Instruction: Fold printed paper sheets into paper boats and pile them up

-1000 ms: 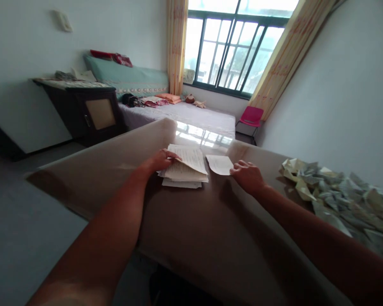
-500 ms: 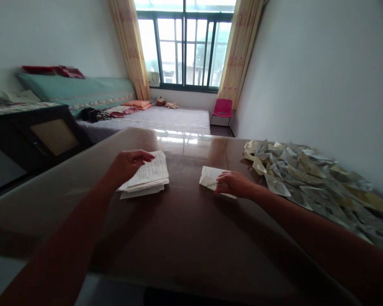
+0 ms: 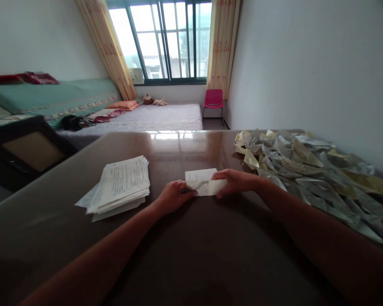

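Note:
A small sheet of printed paper (image 3: 201,175) lies on the brown table, its near edge folded up into a pale flap. My left hand (image 3: 175,196) grips the left end of that flap between thumb and fingers. At the other end, my right hand (image 3: 228,182) pinches the same sheet, and its fingers cover the right corner. To the left, apart from both hands, sits a stack of printed sheets (image 3: 121,182) with uneven edges.
A heap of folded paper pieces (image 3: 300,165) spreads along the table's right side against the wall. Beyond the glossy table (image 3: 191,250) stand a bed (image 3: 175,115) and a pink chair (image 3: 213,98). A dark cabinet (image 3: 28,148) is at the left.
My left hand has left the stack, moved right and taken hold of the sheet's left end. The right hand still holds the sheet. The whole view has shifted a little.

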Motion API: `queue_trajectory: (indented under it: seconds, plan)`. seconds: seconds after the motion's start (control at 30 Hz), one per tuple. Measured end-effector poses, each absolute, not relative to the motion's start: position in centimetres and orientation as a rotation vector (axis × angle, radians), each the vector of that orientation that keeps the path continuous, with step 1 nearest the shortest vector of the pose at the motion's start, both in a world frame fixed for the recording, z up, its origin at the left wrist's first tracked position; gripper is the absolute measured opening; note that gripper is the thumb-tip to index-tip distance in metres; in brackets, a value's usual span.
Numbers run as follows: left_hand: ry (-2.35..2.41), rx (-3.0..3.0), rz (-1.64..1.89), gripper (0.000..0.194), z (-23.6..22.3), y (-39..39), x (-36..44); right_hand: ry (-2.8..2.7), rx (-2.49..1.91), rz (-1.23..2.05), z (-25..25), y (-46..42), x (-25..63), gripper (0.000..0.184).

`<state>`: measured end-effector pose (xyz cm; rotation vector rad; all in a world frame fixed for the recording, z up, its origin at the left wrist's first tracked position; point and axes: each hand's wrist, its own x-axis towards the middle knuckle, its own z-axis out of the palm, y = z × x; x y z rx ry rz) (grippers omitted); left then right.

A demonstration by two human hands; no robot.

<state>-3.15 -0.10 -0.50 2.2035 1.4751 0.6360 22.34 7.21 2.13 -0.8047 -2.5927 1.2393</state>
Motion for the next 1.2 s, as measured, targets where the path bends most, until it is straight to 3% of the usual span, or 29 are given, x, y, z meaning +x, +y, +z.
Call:
queue_trajectory:
  seconds: [0.13, 0.23, 0.33, 0.4, 0.5, 0.67, 0.73, 0.93, 1.2]
  plan:
    - [1.555, 2.019, 0.702, 0.029, -0.8, 0.3, -3.4, -2.214, -0.922, 1.599, 0.3, 8.9, 22.8, 0.036]
    - [1.636, 1.911, 0.743, 0.044, -1.0, 0.6, -3.5, -2.059, -1.019, 1.591, -0.5, 9.3, 22.1, 0.033]
    - [1.606, 1.823, 0.795, 0.066, -1.0, 0.8, -3.7, -2.031, -1.143, 1.369, -0.9, 8.9, 21.2, 0.028]
    - [1.574, 1.832, 0.801, 0.061, -1.0, 0.7, -3.8, -2.071, -1.252, 1.065, -1.0, 8.4, 20.6, 0.028]
    - [1.535, 1.929, 0.791, 0.036, -0.8, 0.4, -3.8, -2.138, -1.398, 0.637, -1.4, 7.6, 20.0, 0.043]
    - [1.471, 2.082, 0.793, 0.029, -0.9, 0.1, -3.7, -2.219, -1.386, 0.430, -2.0, 7.1, 19.8, 0.065]
    - [1.492, 2.119, 0.771, 0.028, -1.1, 0.0, -3.7, -2.268, -1.404, 0.345, -2.0, 7.1, 19.9, 0.060]
    - [1.498, 2.139, 0.778, 0.030, -1.3, 0.0, -3.7, -2.419, -1.381, 0.251, -1.3, 6.8, 19.9, 0.022]
    - [1.516, 2.192, 0.710, 0.030, -1.4, 0.0, -3.7, -2.443, -1.433, 0.245, -1.0, 6.7, 19.7, 0.020]
